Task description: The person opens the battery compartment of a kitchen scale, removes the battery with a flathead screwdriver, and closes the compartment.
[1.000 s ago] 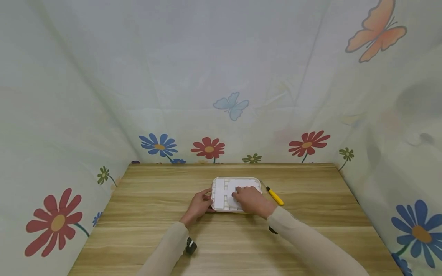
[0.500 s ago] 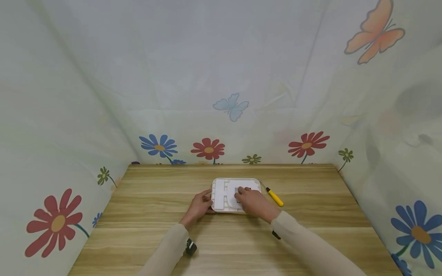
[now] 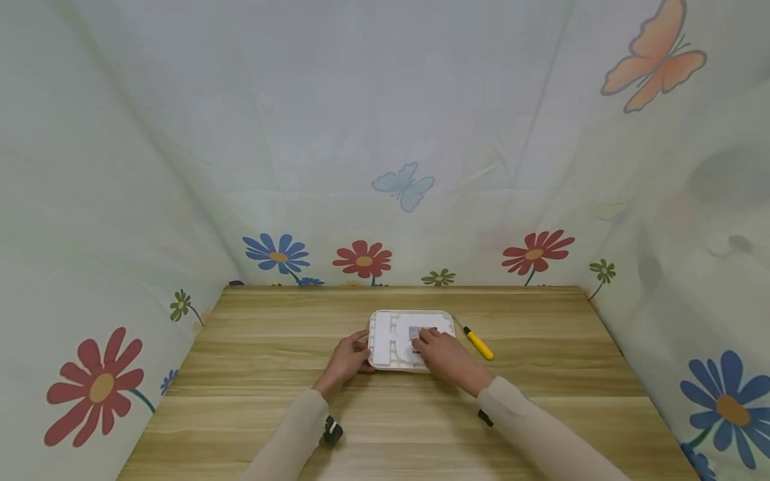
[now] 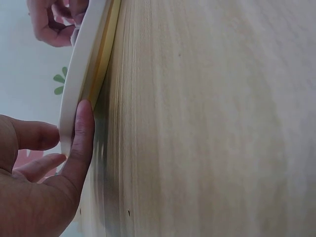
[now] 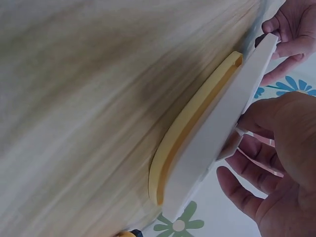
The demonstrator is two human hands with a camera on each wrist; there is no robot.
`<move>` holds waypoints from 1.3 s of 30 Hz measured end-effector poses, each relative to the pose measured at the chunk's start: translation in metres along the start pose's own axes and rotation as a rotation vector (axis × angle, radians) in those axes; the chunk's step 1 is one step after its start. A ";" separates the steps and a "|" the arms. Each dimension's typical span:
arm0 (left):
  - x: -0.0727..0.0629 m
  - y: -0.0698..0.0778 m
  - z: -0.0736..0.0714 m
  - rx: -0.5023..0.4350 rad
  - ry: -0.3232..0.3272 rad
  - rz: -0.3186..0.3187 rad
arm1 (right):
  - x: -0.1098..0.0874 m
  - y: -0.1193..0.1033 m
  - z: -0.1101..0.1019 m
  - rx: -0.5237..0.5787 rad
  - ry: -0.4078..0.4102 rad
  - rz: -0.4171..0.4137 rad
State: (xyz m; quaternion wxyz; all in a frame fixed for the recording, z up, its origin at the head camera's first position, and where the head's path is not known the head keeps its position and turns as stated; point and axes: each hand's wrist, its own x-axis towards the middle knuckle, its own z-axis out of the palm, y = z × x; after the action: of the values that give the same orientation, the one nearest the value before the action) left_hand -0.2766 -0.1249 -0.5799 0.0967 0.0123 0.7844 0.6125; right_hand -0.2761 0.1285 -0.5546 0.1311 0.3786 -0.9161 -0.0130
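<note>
White oblong plastic case is laid crosswise. Left end is pinched by left hand (right hand grip unclear).

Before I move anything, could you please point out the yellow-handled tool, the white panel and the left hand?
Yellow-handled tool (image 3: 480,343): head view, on its yellow handle.
White panel (image 5: 212,140): right wrist view, on its outer side.
Left hand (image 3: 346,357): head view, on the back of the hand.

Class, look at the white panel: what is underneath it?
A curved yellow rim shows between the white panel and the wooden table; the panel covers whatever else is underneath.
</note>
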 end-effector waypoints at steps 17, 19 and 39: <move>0.003 -0.004 -0.001 -0.020 0.001 -0.018 | -0.005 0.003 0.008 0.051 0.049 0.079; 0.003 -0.004 -0.001 -0.023 0.002 -0.022 | -0.005 0.003 0.009 0.057 0.058 0.096; 0.005 -0.009 0.004 -0.017 0.048 -0.018 | -0.005 0.003 0.004 0.091 0.060 0.159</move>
State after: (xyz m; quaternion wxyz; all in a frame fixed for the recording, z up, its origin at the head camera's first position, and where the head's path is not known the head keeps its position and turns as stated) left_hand -0.2799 -0.1229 -0.5900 0.0834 -0.0103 0.7812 0.6186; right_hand -0.2756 0.1334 -0.5589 0.1417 0.3103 -0.9387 0.0504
